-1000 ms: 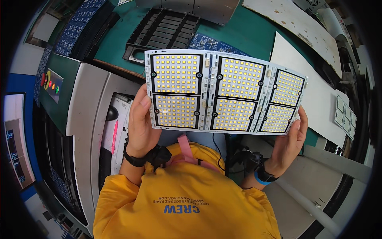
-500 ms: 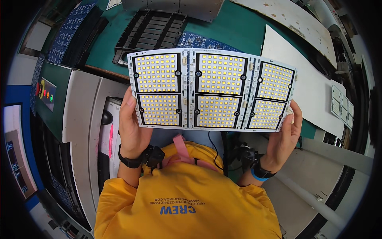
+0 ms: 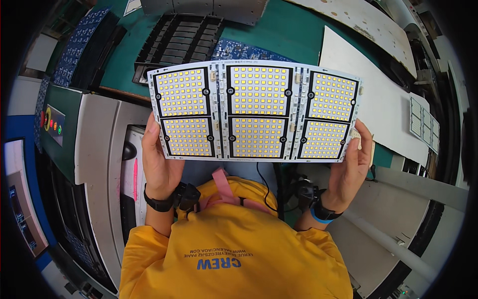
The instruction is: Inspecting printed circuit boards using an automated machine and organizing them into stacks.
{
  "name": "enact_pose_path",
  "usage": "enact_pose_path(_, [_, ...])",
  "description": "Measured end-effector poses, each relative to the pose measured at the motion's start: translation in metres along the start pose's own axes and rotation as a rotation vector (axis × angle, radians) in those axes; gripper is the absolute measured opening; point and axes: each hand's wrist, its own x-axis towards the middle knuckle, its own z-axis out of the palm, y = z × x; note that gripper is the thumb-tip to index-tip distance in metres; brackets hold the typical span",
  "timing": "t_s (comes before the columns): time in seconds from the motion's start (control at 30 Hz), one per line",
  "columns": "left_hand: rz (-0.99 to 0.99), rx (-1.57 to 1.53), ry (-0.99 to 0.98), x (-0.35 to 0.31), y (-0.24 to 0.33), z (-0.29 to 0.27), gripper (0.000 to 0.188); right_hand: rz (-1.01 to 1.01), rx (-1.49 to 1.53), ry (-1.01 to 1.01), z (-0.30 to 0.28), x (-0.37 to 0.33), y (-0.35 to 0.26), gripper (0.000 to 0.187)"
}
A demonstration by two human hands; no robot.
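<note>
Between my two hands is a white LED circuit board panel [image 3: 221, 114], made of three joined sections with black-framed grids of small yellow LEDs. It is held up above my lap, LED side facing me. My left hand [image 3: 162, 157] grips its lower left edge, with the thumb at the rim and the other fingers mostly hidden behind. At the lower right edge, my right hand [image 3: 351, 162] closes on the board with thumb and fingers. Small pale connectors run along the seams between the sections.
Beyond the panel, a black slotted rack [image 3: 179, 42] and a blue circuit board [image 3: 249, 52] lie on the green table [image 3: 291, 30]. Blue boards [image 3: 82, 50] stand stacked at far left. Another LED panel [image 3: 424, 124] rests on the white sheet [image 3: 378, 109] at right. A control box with buttons [image 3: 54, 122] is at left.
The panel has shifted slightly left and turned a little, its right section now facing me more. Both hands keep their hold; the surroundings have drifted slightly in view.
</note>
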Motion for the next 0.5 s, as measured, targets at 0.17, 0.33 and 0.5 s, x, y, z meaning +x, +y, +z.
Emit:
enact_pose_path(0.17, [0.009, 0.040, 0.030, 0.000, -0.001, 0.001, 0.041, 0.022, 0.006, 0.009, 0.000, -0.001, -0.002, 0.032])
enact_pose_path(0.33, [0.000, 0.009, -0.009, 0.000, -0.001, -0.002, 0.039, 0.027, 0.007, 0.030, 0.008, 0.000, -0.003, 0.033])
enact_pose_path(0.5, [-0.007, -0.004, 0.035, -0.001, -0.002, -0.001, 0.039, 0.012, 0.013, -0.045, 0.002, -0.001, 0.000, 0.032])
